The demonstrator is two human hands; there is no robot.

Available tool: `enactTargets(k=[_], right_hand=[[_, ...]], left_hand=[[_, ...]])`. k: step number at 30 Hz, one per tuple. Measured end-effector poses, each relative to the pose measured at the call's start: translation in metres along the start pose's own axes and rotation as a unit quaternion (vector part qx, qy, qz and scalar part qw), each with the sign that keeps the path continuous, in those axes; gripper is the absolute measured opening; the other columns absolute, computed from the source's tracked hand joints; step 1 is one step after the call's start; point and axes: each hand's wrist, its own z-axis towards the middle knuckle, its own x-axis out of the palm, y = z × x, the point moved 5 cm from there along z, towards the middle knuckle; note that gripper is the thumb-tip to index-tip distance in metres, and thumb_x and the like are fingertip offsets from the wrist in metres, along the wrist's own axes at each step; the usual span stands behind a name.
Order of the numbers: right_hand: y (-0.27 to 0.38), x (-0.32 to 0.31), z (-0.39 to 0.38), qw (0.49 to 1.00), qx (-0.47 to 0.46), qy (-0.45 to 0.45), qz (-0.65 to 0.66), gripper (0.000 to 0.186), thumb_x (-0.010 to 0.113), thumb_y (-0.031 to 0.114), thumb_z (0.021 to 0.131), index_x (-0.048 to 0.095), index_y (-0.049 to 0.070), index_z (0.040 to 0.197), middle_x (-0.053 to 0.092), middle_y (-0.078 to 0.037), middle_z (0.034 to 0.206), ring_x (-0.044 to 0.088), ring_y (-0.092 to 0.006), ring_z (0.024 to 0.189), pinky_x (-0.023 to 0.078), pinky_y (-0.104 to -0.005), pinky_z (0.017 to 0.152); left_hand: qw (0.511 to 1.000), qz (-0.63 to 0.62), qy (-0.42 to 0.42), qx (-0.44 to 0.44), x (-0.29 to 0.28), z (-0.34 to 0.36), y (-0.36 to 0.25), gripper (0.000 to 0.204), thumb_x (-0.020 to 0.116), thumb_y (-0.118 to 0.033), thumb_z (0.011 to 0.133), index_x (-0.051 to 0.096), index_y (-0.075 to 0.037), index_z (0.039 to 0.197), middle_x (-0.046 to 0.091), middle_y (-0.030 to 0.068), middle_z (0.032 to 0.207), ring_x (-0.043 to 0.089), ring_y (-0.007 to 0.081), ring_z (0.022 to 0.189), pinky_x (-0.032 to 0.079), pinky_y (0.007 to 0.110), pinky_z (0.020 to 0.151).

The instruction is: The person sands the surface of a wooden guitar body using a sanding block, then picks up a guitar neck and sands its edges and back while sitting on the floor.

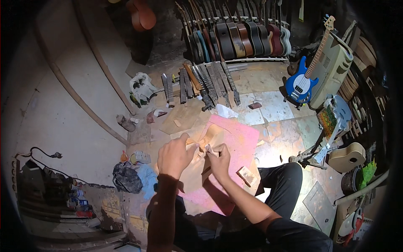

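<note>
In front of me, my left hand (176,154) is closed on a pale, shaped piece of wood (214,133), gripping its near left end. My right hand (219,162) pinches a small whitish folded piece (208,148) against that wood; its exact kind is too small to make out. Below both hands lies a pink board (242,140). A small wooden block with a toothed edge (247,175) rests on the board's right side, close to my knee. A white scrap of paper (226,111) lies at the board's far edge.
Wooden strips and slotted bars (205,84) lie beyond the board. Guitars (235,40) stand in a rack at the back. A blue bass guitar (301,84) stands at right, near an acoustic guitar body (347,157). Plastic bags (127,178) sit at left.
</note>
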Motion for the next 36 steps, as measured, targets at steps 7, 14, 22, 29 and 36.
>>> enactTargets(k=[7,14,22,29,36], right_hand=[[0.005,0.000,-0.001,0.997,0.041,-0.021,0.065,0.026,0.084,0.006,0.091,0.058,0.002,0.088,0.063,-0.007,0.082,0.061,-0.0150,0.080,0.050,-0.0316,0.075],[0.019,-0.024,0.030,0.994,-0.076,-0.057,-0.046,0.028,0.084,0.008,0.092,0.057,0.002,0.087,0.065,-0.010,0.083,0.061,-0.0167,0.080,0.050,-0.0330,0.073],[0.047,-0.040,0.051,0.958,-0.208,-0.027,-0.195,0.025,0.083,0.005,0.087,0.059,0.001,0.086,0.066,-0.014,0.085,0.065,-0.0239,0.081,0.052,-0.0376,0.076],[0.027,-0.023,0.020,0.995,-0.040,0.024,-0.085,0.025,0.081,-0.004,0.083,0.057,0.002,0.086,0.062,-0.007,0.083,0.061,-0.0147,0.084,0.051,-0.0331,0.077],[0.013,-0.024,-0.003,0.996,0.092,-0.004,-0.013,0.024,0.083,0.009,0.094,0.061,0.004,0.086,0.071,-0.007,0.086,0.065,-0.0142,0.084,0.052,-0.0347,0.076]], left_hand=[[1.000,0.010,0.004,0.003,0.004,-0.001,-0.007,0.045,0.072,-0.046,0.096,0.073,-0.006,0.115,0.077,0.0256,0.100,0.074,0.0467,0.097,0.056,0.058,0.083],[1.000,0.011,-0.011,0.009,0.004,-0.012,-0.025,0.046,0.072,-0.046,0.098,0.072,-0.004,0.116,0.077,0.0261,0.099,0.074,0.0460,0.096,0.056,0.057,0.083],[1.000,0.013,-0.010,0.009,0.001,-0.024,-0.031,0.046,0.072,-0.047,0.098,0.069,-0.003,0.111,0.077,0.0247,0.095,0.074,0.0460,0.093,0.056,0.057,0.079],[0.999,0.022,-0.023,0.000,0.003,-0.034,-0.033,0.043,0.072,-0.045,0.099,0.068,-0.004,0.109,0.077,0.0238,0.093,0.075,0.0452,0.092,0.056,0.056,0.078],[0.999,0.028,-0.027,0.012,0.007,-0.033,-0.039,0.042,0.071,-0.045,0.099,0.067,-0.004,0.110,0.077,0.0232,0.094,0.075,0.0448,0.092,0.057,0.056,0.078]])
